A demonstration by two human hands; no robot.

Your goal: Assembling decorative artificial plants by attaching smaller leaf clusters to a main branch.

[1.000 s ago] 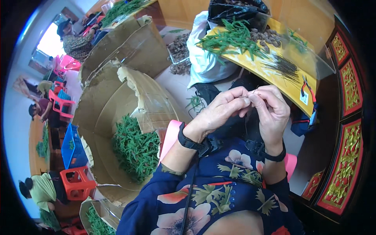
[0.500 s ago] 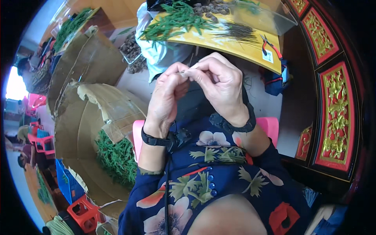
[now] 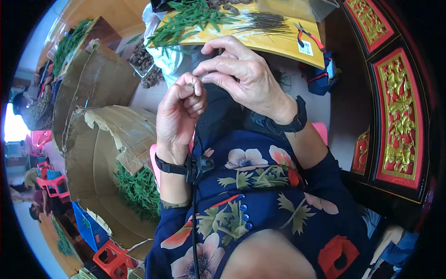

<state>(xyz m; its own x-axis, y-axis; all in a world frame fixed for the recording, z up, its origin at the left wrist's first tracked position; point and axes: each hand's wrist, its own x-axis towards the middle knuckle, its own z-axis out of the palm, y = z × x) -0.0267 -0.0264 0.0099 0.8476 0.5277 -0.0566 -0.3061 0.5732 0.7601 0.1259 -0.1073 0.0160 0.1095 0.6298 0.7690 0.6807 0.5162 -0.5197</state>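
My left hand (image 3: 179,109) is closed, its thumb and forefinger pinching something small and brownish (image 3: 191,91) that is mostly hidden by the fingers. Just right of it, my right hand (image 3: 248,76) brings its thumb and a finger together by the left fingertips. Its forefinger is lifted away. Whatever lies in that pinch is too small to make out. Both hands are above my lap, short of the yellow table (image 3: 297,55). On that table lie green sprigs (image 3: 193,21), a bundle of thin dark wires (image 3: 265,23) and red-handled pliers (image 3: 309,37).
To my left stands a torn cardboard box (image 3: 88,162) with green sprigs (image 3: 137,190) inside. A basket of brown pine cones (image 3: 147,65) is on the floor beyond. A carved red and gold panel (image 3: 399,121) rises at right. Several people are at the far left.
My hands have come slightly apart, the left lower, the right with its forefinger raised. The view has shifted, so the table sits higher in it.
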